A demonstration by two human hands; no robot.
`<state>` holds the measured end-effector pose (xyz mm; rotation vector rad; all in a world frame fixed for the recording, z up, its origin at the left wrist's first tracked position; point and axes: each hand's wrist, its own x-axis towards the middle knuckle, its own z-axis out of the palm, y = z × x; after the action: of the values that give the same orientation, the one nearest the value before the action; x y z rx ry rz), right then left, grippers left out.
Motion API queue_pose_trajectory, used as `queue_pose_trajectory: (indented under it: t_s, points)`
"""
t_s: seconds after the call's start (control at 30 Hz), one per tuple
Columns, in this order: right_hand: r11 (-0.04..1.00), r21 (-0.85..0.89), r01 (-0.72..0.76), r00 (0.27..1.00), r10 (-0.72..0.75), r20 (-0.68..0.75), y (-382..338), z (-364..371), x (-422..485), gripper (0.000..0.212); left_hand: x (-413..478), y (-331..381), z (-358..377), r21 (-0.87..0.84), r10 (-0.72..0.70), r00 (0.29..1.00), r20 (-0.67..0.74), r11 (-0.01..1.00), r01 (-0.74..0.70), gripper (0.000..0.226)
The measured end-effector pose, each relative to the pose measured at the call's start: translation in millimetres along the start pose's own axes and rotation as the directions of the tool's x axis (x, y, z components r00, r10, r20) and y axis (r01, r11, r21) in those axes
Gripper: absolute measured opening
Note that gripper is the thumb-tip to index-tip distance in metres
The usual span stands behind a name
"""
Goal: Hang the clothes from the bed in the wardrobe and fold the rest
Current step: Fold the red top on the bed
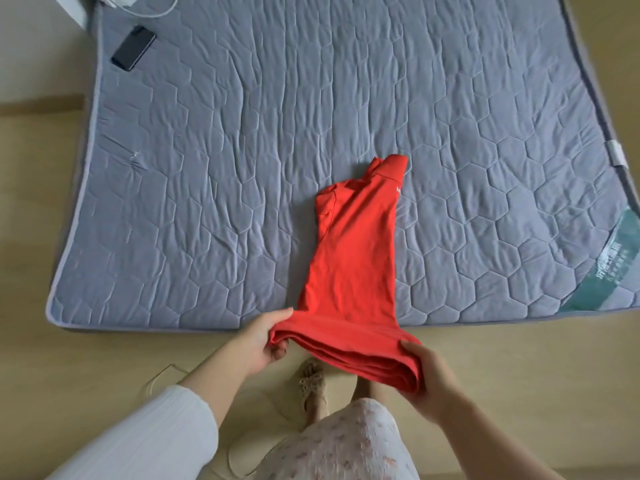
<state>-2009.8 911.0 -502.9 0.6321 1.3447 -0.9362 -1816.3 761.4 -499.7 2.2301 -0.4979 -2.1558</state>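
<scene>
Shirt (353,244) hem pinched — fingers (280,351) beneath, both hands.

Home bedroom: quilted mattress (311,116), floor-level.

Grey quilted bed (242,168) carries red shirt (356,237), dark phone (133,47)

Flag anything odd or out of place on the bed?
Mostly fine. A dark phone lies near the far left corner of the grey quilted mattress, with a white cable beside it; neither is clothing. The red shirt lies askew, its hem gripped by the left hand and right hand.
</scene>
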Motion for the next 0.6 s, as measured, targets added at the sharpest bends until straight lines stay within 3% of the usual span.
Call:
queue_pose_trajectory:
  t_s: [0.13,0.4,0.47,0.53,0.6]
  points:
    - [0.992,0.1,0.071,0.997,-0.071,-0.002,-78.5,28.9,14.0,0.012,7.3,72.8,42.3,-0.123,0.062,0.996,0.065,0.991,-0.054,0.032]
    - [0.982,0.048,0.181,0.983,-0.182,0.026,-236.4,96.1,52.5,0.026,37.3,208.7,120.9,-0.327,0.2,0.974,0.111,0.932,-0.154,0.039]
    - [0.978,0.045,0.205,0.977,-0.207,0.052,-263.7,110.9,65.1,0.022,44.2,232.8,134.7,-0.42,0.267,0.942,0.203,0.893,-0.162,0.04]
    - [0.975,0.045,0.216,0.972,-0.219,0.082,-280.3,116.6,81.1,0.027,56.2,246.0,143.5,-0.401,0.322,0.897,0.303,0.897,-0.187,0.029]
    - [0.979,-0.028,0.204,0.977,-0.202,0.075,-284.9,114.2,97.6,0.03,72.1,245.1,148.1,-0.246,0.283,0.916,0.285,0.945,-0.216,0.029]
